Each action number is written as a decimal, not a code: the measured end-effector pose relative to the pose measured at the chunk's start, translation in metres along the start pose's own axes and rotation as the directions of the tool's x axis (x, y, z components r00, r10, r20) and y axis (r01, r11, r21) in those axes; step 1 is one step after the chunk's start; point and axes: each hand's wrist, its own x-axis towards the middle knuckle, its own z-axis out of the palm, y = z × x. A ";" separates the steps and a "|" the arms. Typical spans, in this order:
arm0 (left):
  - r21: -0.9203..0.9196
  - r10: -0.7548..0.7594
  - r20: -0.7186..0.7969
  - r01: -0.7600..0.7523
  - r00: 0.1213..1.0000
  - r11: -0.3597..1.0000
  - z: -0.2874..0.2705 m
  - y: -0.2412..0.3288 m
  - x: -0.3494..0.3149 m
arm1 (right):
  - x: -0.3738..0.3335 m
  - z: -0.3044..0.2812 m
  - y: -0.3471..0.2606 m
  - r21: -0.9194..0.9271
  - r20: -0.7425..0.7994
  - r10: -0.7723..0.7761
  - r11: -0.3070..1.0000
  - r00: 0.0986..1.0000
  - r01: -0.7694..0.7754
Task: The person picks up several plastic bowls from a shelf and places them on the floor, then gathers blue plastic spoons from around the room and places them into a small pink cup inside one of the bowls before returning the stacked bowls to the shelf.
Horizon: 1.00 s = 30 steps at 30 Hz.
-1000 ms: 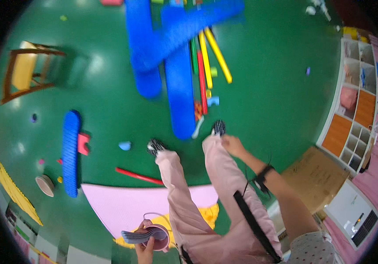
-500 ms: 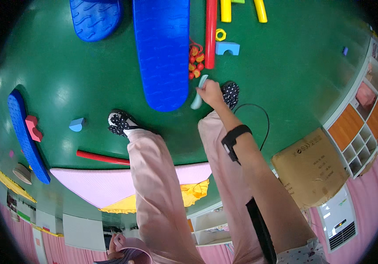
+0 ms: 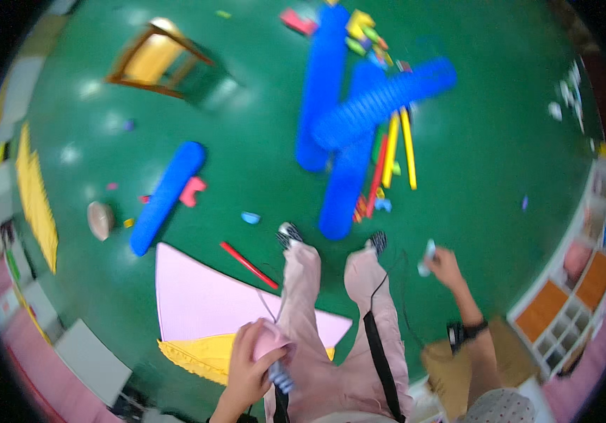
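Observation:
My left hand (image 3: 248, 361), in front of my left thigh, is closed round a pink cup-like thing (image 3: 270, 341). A grey-blue striped piece (image 3: 281, 378) shows just below it, and I cannot make out whether it sits inside the cup or against it. Out to the right of my right foot, my right hand (image 3: 445, 266) grips a pale blue curved piece (image 3: 428, 256), its outline blurred by motion. Red and orange beads (image 3: 361, 209) lie on the green floor beyond my feet, beside a blue arched block (image 3: 383, 205).
Long blue planks (image 3: 345, 180) cross one another ahead, with red rods (image 3: 378, 176) and yellow rods (image 3: 407, 148) alongside. A wooden chair (image 3: 155, 60) stands far left. Near my legs are a pink mat (image 3: 197, 296), a red rod (image 3: 248, 265), a cardboard box (image 3: 511, 356) and a cable (image 3: 405, 303).
My view has lifted and widened. The right hand has moved up and to the right, carrying the pale blue piece away from between my feet. The left hand with the pink cup has come into fuller view.

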 end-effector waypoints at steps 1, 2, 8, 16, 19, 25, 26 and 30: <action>-0.091 -0.040 -0.059 0.034 0.997 0.995 -0.005 0.007 -0.015 | -0.029 -0.028 -0.038 0.009 0.033 -0.022 1.000 0.999 0.022; -0.186 -0.076 -0.116 0.054 0.990 0.981 -0.005 0.012 -0.032 | -0.054 -0.044 -0.064 0.093 0.073 -0.072 0.994 0.995 0.065; -0.971 -0.533 -0.144 -0.016 0.834 0.239 0.004 0.072 -0.074 | -0.144 -0.117 -0.253 0.694 0.283 -0.239 0.719 0.929 -0.026; -0.809 -0.542 -0.549 -0.241 0.637 0.536 0.019 0.137 -0.140 | -0.161 -0.151 -0.356 0.898 0.392 -0.617 0.417 0.682 -0.139; -0.753 -0.545 -0.645 -0.324 0.535 0.573 0.018 0.161 -0.158 | -0.192 -0.149 -0.398 0.763 0.523 -0.745 0.626 0.414 0.163; -0.707 -0.607 -0.706 -0.410 0.366 0.576 0.039 0.189 -0.197 | -0.259 -0.126 -0.452 0.726 0.491 -0.869 0.375 -0.053 0.576; -0.705 -0.608 -0.708 -0.415 0.359 0.576 0.040 0.191 -0.201 | -0.264 -0.122 -0.456 0.730 0.514 -0.851 0.367 -0.110 0.577; -0.786 -0.603 -0.618 -0.387 0.504 0.482 0.054 0.192 -0.217 | -0.278 -0.096 -0.460 0.690 0.446 -0.804 0.029 -0.393 0.723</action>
